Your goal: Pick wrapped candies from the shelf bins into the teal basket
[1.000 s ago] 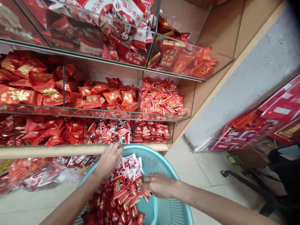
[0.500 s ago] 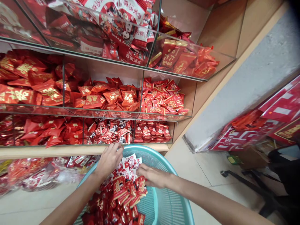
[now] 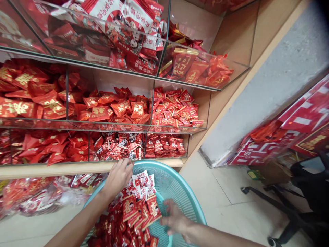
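A teal plastic mesh basket (image 3: 183, 192) stands on the floor against the shelf front, partly filled with wrapped sweets. White-and-red packets (image 3: 144, 183) lie at its far side, larger red-and-gold packets (image 3: 138, 209) in the middle and a pile of small shiny red sweets (image 3: 115, 228) nearer me. My left hand (image 3: 119, 178) is curled over the basket's far-left rim; its fingertips are partly hidden. Inside the basket, my right hand (image 3: 176, 219) hovers right of the red-and-gold packets, fingers bent but apart, slightly blurred, with nothing visible in them.
A wooden shelf unit with clear-fronted compartments (image 3: 133, 127) of red packets rises ahead. Plastic bags of goods (image 3: 38, 195) sit below it. At right are a grey wall (image 3: 246, 113), red-and-white bags (image 3: 252, 151) and a black wheeled chair (image 3: 285, 212).
My right hand has drawn back from the packets towards me and to the right, its fingers spreading. My left hand stays at the rim. The view has shifted slightly.
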A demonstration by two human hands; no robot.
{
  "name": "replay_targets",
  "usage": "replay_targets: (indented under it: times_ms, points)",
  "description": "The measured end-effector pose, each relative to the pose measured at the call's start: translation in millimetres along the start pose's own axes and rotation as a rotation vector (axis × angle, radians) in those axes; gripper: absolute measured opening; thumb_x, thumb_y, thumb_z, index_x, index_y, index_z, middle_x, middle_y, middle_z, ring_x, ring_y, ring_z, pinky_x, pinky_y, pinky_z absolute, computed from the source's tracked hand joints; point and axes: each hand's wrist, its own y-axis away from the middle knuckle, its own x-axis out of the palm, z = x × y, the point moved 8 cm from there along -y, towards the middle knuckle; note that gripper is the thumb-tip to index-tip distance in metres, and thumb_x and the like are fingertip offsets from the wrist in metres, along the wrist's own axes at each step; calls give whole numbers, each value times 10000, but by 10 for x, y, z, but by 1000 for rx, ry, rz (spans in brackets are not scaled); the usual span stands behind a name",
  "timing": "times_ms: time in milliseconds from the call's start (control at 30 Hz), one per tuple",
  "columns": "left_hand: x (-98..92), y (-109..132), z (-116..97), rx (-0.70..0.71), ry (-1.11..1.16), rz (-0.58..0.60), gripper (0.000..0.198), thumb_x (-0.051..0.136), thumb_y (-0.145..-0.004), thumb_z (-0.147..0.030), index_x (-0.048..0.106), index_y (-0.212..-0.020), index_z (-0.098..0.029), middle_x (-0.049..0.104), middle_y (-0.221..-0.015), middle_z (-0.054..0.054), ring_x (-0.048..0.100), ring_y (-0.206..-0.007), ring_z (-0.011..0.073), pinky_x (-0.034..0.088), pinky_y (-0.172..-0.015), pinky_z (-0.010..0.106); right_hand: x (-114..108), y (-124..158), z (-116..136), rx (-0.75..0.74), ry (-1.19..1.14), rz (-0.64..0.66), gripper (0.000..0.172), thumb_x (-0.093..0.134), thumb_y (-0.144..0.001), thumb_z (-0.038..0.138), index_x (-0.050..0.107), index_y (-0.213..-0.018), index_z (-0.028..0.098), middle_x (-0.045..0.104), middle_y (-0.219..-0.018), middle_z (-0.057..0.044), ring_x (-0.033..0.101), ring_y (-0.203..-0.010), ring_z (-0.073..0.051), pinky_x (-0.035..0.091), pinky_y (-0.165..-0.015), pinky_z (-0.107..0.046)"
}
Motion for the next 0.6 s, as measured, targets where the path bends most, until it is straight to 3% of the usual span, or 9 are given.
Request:
replay_targets:
  times_ms: [67,133,300,433,600]
  points:
    - [8,-3,4,-4,8,6,148,436,-861,-185,578,-901,-176,553,-963,59,464,-859,184,384,-757,319,95,89,-146,181,-157,68,625,672,-508,177,427,-1079,250,504,-943,-32,567,-734,-184,478,-540,-293]
    - [8,-6,5,-5,8,5,155,434,-861,-186,583,-906,-178,554,-964,60,467,-859,185,384,-755,319,174,144,-109,221,-280,89,615,671,-508,179,415,-1063,248,517,-821,7,557,-654,-143,479,-548,-270]
    - [8,3,8,1,15,-4,154,437,-858,-183,581,-914,-183,557,-963,57,471,-866,189,385,-762,321,290,84,77,144,-454,70,539,702,-517,190,410,-968,236,506,-695,64,559,-581,-86,459,-584,-212]
    - [17,25,24,5,13,-25,148,437,-858,-171,574,-913,-182,554,-963,55,468,-870,189,381,-766,320,318,-51,-13,121,-465,90,462,657,-540,174,403,-921,241,497,-671,77,529,-513,-66,442,-524,-195]
    - [9,21,22,31,15,-57,148,445,-849,-151,566,-932,-178,549,-964,54,466,-865,191,378,-762,321,98,-90,13,105,-296,17,466,590,-506,130,410,-923,233,468,-771,50,512,-520,-80,427,-426,-216]
